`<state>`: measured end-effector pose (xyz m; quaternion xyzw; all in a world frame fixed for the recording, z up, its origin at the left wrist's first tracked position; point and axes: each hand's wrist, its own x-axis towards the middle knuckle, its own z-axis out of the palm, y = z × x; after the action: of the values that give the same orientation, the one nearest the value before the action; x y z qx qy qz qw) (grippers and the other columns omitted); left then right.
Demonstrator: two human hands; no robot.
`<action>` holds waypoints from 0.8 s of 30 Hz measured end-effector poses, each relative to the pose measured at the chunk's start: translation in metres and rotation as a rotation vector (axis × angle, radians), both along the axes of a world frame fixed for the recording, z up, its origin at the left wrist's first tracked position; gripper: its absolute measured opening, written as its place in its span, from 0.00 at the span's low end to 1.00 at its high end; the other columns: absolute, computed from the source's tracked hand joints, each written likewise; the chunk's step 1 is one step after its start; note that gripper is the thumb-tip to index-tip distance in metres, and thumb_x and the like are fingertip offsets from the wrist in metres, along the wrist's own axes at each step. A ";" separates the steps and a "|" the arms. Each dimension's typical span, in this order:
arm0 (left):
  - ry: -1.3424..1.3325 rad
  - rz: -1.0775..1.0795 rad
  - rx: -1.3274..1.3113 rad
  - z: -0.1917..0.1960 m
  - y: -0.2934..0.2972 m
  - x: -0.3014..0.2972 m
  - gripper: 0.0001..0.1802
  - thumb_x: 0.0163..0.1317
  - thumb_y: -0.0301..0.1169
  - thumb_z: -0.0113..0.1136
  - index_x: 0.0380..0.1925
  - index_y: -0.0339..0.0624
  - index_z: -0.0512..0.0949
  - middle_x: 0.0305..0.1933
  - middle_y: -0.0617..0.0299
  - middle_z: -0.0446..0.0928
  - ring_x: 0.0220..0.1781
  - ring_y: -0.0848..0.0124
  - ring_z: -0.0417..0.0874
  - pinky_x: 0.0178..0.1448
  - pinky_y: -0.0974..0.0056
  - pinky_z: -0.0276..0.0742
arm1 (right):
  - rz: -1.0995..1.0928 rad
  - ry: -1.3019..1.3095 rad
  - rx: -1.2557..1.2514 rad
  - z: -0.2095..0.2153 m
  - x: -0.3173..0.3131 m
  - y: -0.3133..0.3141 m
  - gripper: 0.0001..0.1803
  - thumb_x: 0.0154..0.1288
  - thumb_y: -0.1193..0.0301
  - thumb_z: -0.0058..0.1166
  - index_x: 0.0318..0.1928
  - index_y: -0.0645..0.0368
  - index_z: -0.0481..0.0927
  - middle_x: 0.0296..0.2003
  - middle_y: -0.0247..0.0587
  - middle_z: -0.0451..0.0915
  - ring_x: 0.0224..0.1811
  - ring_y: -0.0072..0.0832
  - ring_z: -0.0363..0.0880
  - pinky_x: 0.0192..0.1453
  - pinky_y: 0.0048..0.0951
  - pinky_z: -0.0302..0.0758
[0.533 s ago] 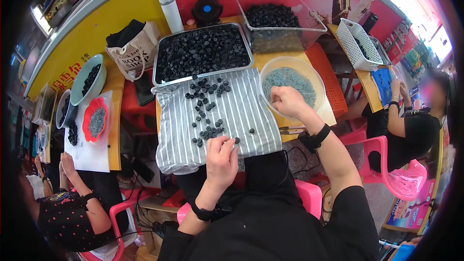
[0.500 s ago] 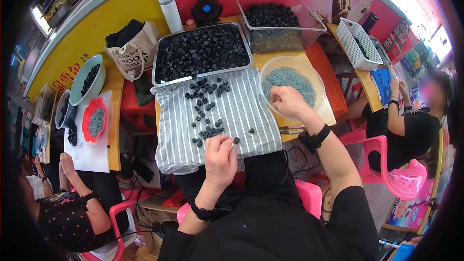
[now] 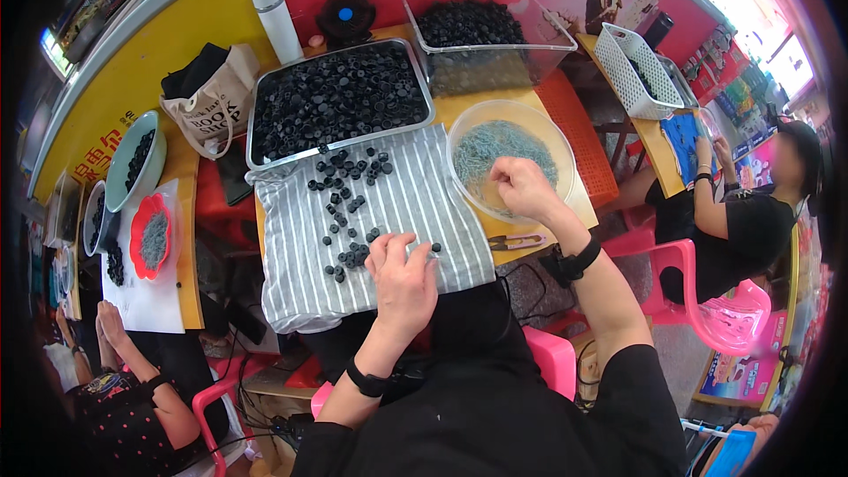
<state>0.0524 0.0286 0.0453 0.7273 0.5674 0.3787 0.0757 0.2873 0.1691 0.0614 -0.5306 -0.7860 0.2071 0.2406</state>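
My left hand (image 3: 404,281) hangs over the front of a grey-and-white striped cloth (image 3: 424,177), its fingers bent downward. Whatever lies between its fingertips is hidden from view. Small round black caps (image 3: 353,256) are scattered on the cloth by its fingers, and one lone black cap (image 3: 436,247) sits just beyond the thumb. Over the near side of a clear round bowl (image 3: 565,199) is my right hand (image 3: 523,187), thumb and fingers pinched together. Thin grey-blue pieces (image 3: 499,148), too small to name, fill that bowl. What the pinch holds, if anything, cannot be made out.
Behind the cloth stands a metal tray (image 3: 253,124) heaped with black caps, beside a clear bin (image 3: 481,71) of black parts. Small snips (image 3: 517,241) lie by the bowl. A red bowl (image 3: 141,252) stands left. People work at both sides, near pink chairs (image 3: 680,269).
The view has shifted, so the table sits farther left. My left hand has moved rightward over the cloth, and the cap seen at its thumb is now hidden. My right hand remains at the bowl.
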 end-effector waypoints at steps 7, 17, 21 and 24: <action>0.003 0.007 -0.008 0.000 -0.002 -0.003 0.17 0.49 0.24 0.67 0.42 0.39 0.82 0.51 0.53 0.75 0.57 0.49 0.70 0.58 0.49 0.64 | 0.026 -0.326 -0.160 0.009 -0.023 -0.003 0.05 0.49 0.75 0.56 0.29 0.61 0.80 0.32 0.51 0.82 0.38 0.49 0.81 0.42 0.46 0.76; -0.015 -0.007 -0.038 0.002 0.000 -0.004 0.18 0.48 0.25 0.68 0.42 0.39 0.82 0.52 0.54 0.75 0.59 0.49 0.70 0.59 0.49 0.64 | -0.009 -0.108 -0.146 0.000 -0.010 0.001 0.03 0.50 0.77 0.55 0.28 0.62 0.79 0.32 0.50 0.82 0.34 0.46 0.81 0.39 0.42 0.76; 0.062 0.010 -0.063 0.007 0.007 0.006 0.17 0.47 0.25 0.69 0.40 0.40 0.82 0.53 0.53 0.74 0.59 0.49 0.69 0.59 0.49 0.64 | -0.110 0.458 -0.123 0.016 -0.008 -0.014 0.03 0.56 0.82 0.55 0.31 0.65 0.81 0.29 0.39 0.81 0.29 0.26 0.79 0.34 0.29 0.74; 0.109 -0.004 -0.086 0.002 0.012 0.006 0.15 0.47 0.25 0.69 0.38 0.40 0.82 0.54 0.52 0.73 0.60 0.48 0.68 0.59 0.47 0.63 | -0.032 0.602 -0.130 0.031 -0.029 -0.047 0.05 0.60 0.83 0.56 0.38 0.67 0.81 0.29 0.33 0.80 0.31 0.16 0.75 0.35 0.20 0.71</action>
<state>0.0587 0.0410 0.0470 0.7442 0.5848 0.3136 0.0766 0.2580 0.1216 0.0929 -0.4719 -0.6561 0.4011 0.4312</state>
